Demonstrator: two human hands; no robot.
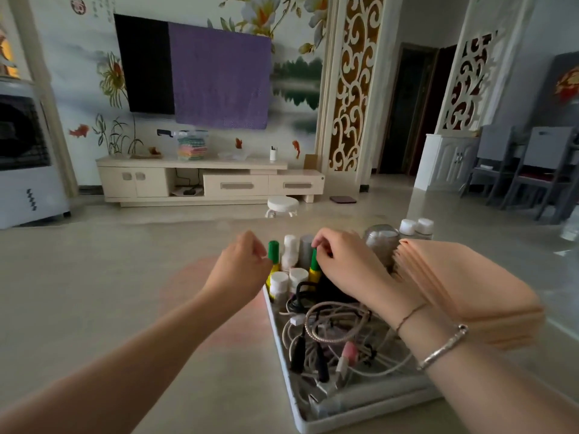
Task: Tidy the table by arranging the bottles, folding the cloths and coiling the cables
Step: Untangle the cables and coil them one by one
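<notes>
A white tray (281,349) on the table holds a tangle of cables (332,324) at its near end and several small bottles at its far end. My left hand (242,264) is curled, its fingertips pinching the neck of a green-capped yellow bottle (273,247) at the tray's far left corner. With my right hand (347,267) I pinch the cap of a second green-capped yellow bottle (314,266). Between them stand a white spray bottle (289,249), a grey bottle (305,245) and two white-capped bottles (279,281). A stack of folded peach cloths (463,286) lies right of the tray.
Behind the cloths stand a clear jar (380,239) and two white-capped bottles (416,227). A pink mat (188,283) lies on the table left of the tray. Beyond the table's far edge are a white stool (282,205) and a TV cabinet (206,180).
</notes>
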